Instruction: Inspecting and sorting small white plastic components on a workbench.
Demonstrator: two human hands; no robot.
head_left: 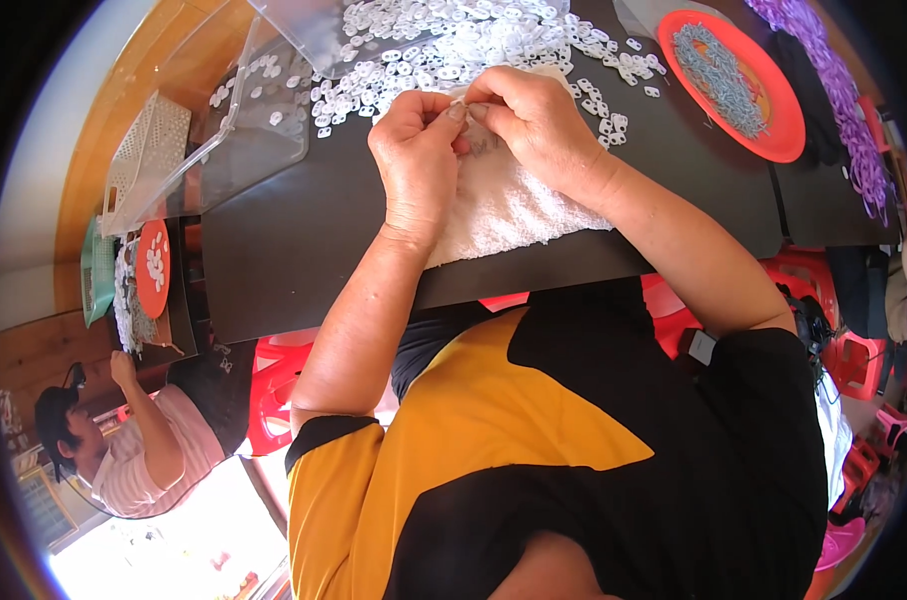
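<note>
Initially, at the far left of the frame, a green basket stood beside a small red plate of white pieces; below these, a seated co-worker had one arm raised. A white perforated basket and a clear container occupied the upper left. At upper centre, the left hand had its thumb and index finger together on a small pale part, mostly hidden; its kind could not be told. Just behind, a pile of white pieces was spread over the dark table. A white towel lay beneath both hands. The right hand met the left, its fingertips clamped on the same part. At upper right, a larger red plate held grey metal pins, with a purple bundle beyond.
</note>
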